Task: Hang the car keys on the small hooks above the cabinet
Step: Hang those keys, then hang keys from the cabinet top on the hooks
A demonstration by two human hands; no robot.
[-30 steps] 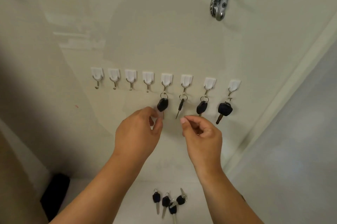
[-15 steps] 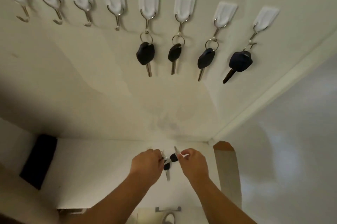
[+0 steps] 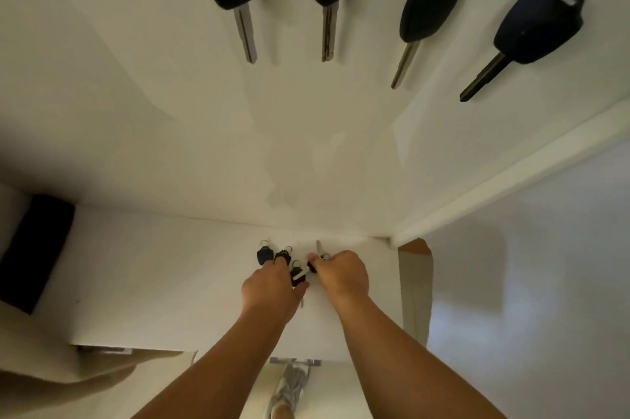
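Both hands have dropped from the hooks to the cabinet top [image 3: 163, 282] since a second ago, and the view has tipped down with them, so only the four hung keys [image 3: 431, 2] show along the upper edge — the hooks themselves are out of frame.

Left hand [image 3: 271, 287] lies curled over the loose keys [image 3: 264, 254], its fingertips on or just beside one dark fob; whether it has closed on anything I cannot tell. Right hand [image 3: 342, 273] is pinched on a key [image 3: 318, 249] whose blade points toward the wall.

Judged from this, the step in hand is fetching the next key. The next move calls for lifting it clear of the others, finding its ring and carrying it up the wall to a free hook, left of the hung keys.

Room is fair: the cabinet top is bare left of the loose keys as far as a dark block [image 3: 34, 248]. Right of them its edge comes soon — a nudged key could slide off.
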